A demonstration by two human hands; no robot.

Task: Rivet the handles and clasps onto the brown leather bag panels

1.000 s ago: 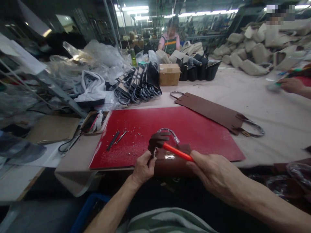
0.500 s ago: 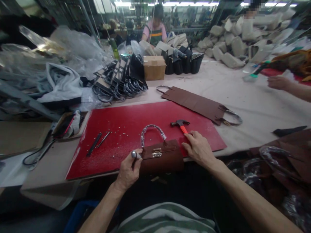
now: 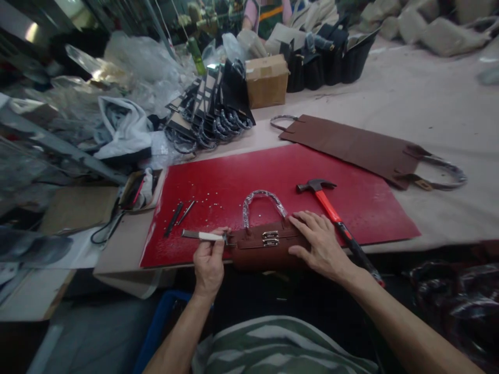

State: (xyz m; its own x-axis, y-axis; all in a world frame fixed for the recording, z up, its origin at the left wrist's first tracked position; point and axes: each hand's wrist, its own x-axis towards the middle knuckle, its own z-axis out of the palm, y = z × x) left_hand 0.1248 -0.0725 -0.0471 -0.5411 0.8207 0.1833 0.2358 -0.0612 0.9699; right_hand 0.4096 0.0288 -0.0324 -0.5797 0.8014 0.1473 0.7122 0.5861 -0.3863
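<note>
Between the thumb and fingers of my left hand (image 3: 210, 259) is a metal rod (image 3: 191, 234) with a white-wrapped middle. It lies sideways, its inner end by the left edge of a brown leather handbag panel (image 3: 268, 257); whether they touch I cannot tell. The panel has gold-coloured clasp hardware (image 3: 270, 238) and a plastic-wrapped handle (image 3: 264, 193) standing up. My right hand (image 3: 322, 244) rests on the panel's right part, fingers stretched out. Just right of it, a claw hammer (image 3: 330, 206) with an orange and black handle lies across the red mat (image 3: 218, 174).
Two thin dark tools (image 3: 173, 219) and small metal bits lie on the mat's left. Behind it is another brown bag panel (image 3: 351, 145). Farther back stand black bag pieces (image 3: 218, 104), a cardboard box (image 3: 267, 83) and a person (image 3: 268, 15). A small tray (image 3: 156, 189) sits left.
My right hand has left the hammer, which now lies on the mat, and moved left onto the bag panel. The rod in my left hand has swung to lie sideways. The view has tilted down.
</note>
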